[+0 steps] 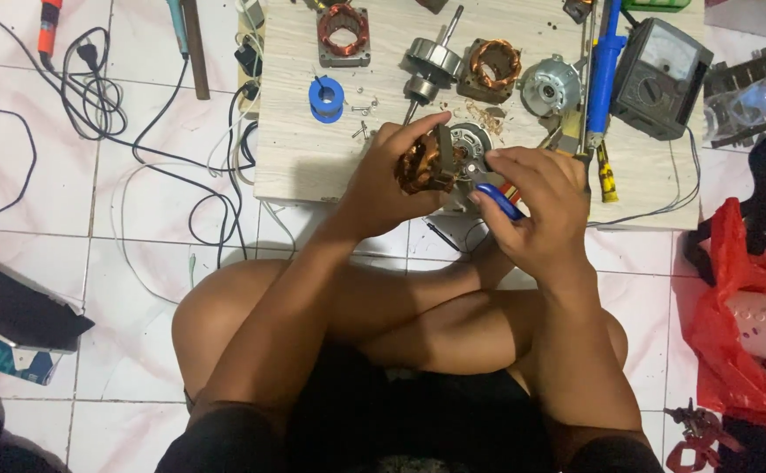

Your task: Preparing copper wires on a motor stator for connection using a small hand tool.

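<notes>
- Head view, frame centre: left hand [381, 180] wrapped around a motor stator [424, 165] with copper windings, held just above the near edge of the worktop [300, 153].
- Right hand [536, 206] closed on blue-handled pliers [497, 200], nose at the stator.
- Upper frame on worktop: blue solder spool [326, 98], rotor with shaft [431, 60], two more stators [344, 33], analog meter [660, 77].
- Left: black cables [94, 88] on tiled floor.
- Right: red plastic bag [737, 315].

At your near left lies a teal-and-black box [2, 350]; far right, a grey meter's pale dial face [670, 54].
</notes>
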